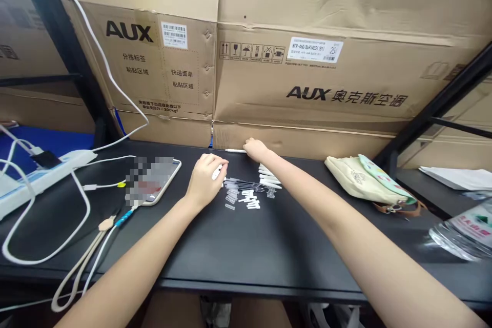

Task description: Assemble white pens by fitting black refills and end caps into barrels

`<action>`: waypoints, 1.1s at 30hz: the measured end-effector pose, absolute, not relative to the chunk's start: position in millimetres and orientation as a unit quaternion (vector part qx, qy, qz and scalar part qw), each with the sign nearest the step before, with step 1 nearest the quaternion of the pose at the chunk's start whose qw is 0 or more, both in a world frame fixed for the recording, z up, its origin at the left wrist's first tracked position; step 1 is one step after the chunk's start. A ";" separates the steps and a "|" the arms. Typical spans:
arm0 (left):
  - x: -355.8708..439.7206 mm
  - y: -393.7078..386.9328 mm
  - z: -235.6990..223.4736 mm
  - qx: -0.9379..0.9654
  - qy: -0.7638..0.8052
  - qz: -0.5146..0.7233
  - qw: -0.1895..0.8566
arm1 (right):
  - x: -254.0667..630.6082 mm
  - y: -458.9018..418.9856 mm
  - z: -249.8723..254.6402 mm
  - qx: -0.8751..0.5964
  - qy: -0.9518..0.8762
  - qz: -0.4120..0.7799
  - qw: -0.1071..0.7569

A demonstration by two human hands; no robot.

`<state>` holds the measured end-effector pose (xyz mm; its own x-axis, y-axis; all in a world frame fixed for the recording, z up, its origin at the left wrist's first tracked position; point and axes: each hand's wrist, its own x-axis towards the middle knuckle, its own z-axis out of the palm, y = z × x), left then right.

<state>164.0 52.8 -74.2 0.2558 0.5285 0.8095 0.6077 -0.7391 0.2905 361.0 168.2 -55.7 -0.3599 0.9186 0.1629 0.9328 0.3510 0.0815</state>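
Reading the head view from my remote seat, I find both bare hands working over a loose spread of small parts on the black desk point(200, 261). The left hand point(205, 180) is curled, its fingers drawn narrow around a small white piece point(217, 172) that shows at the fingertips; it looks held, though the hand hides most of it. The right hand point(255, 149) reaches farther out, its fingers bunched low at the end of a white stick point(235, 150) lying near the cardboard box point(307, 138); whether they grip it I cannot tell. Between and below the hands lie clear tubes point(230, 199), thin dark rods point(243, 185), short white pieces point(249, 199) and a stack of white strips point(269, 177). As I judge it, the step in hand is picking pieces from this spread, and the white stick calls for a narrow pinch that leaves the stack undisturbed. Off to the left sit a phone with a blurred screen point(154, 182) and a white power strip point(46, 174); to the right, a cream fabric pouch point(365, 179).
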 end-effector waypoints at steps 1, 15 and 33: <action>164.0 52.6 -74.2 -0.791 -0.359 -0.493 0.045 | 360.8 163.4 -51.8 -0.557 -0.825 -0.085 0.047; 183.7 23.8 -69.0 -0.847 -0.194 -0.494 0.041 | 356.1 4.9 -55.0 -0.402 -0.538 0.463 0.579; 188.2 23.0 -62.0 -0.761 -0.344 -0.273 -0.478 | 393.7 8.6 -60.4 -0.432 -0.648 0.478 0.407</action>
<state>188.2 23.0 -62.0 0.6145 0.7841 0.0864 0.2617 -0.3059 0.9154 393.7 8.6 -60.4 -0.2966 0.9481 0.1148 0.1710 0.1710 -0.9703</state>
